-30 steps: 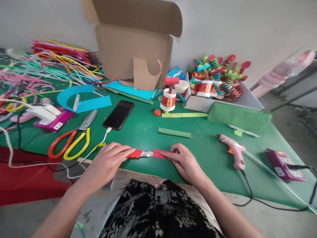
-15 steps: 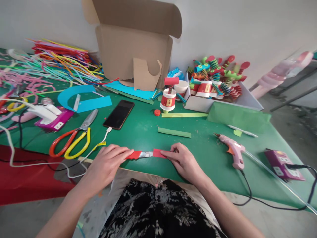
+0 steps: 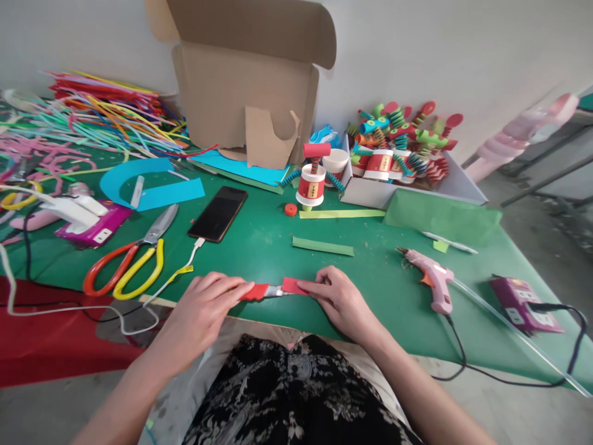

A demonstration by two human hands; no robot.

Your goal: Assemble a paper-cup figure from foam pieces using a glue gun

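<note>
Green desk (image 3: 259, 241) looks the same as a second ago, nothing on it has budged. Left hand (image 3: 204, 309) stays wrapped around the red-handled knife (image 3: 257, 292) at the near edge, while the right hand (image 3: 340, 300) pinches the red paper strip (image 3: 291, 285) down flat. Only change: a bit less blade shows, so I'd say it's creeping into the strip.
</note>
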